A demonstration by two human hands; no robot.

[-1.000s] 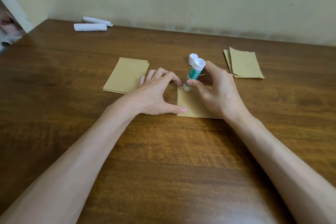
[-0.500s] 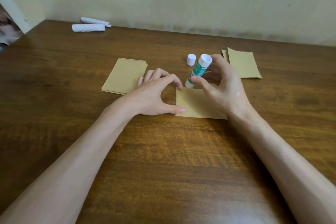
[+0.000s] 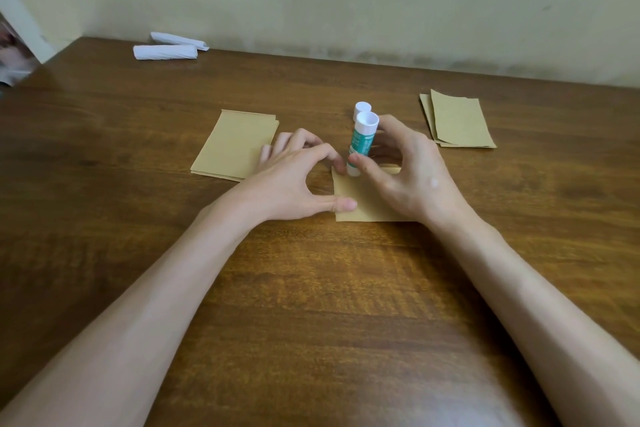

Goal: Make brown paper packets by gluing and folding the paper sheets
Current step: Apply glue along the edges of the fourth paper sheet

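Note:
A small brown paper sheet (image 3: 360,199) lies on the wooden table (image 3: 311,288) in front of me. My left hand (image 3: 291,180) presses its left edge down with the thumb and forefinger tips. My right hand (image 3: 408,177) grips a green and white glue stick (image 3: 361,144), held nearly upright with its lower end on the sheet's far edge. The stick's white cap (image 3: 362,107) stands just behind it. A stack of brown sheets (image 3: 235,146) lies to the left, and a few folded brown pieces (image 3: 457,120) lie at the right.
Two white paper rolls (image 3: 166,50) lie at the table's far left corner near the pale wall. The table's left edge runs close to some objects at the frame's left border.
The glue stick has tipped from a rightward lean back to nearly upright and slid left along the sheet's far edge. My left hand has stayed pressing the sheet.

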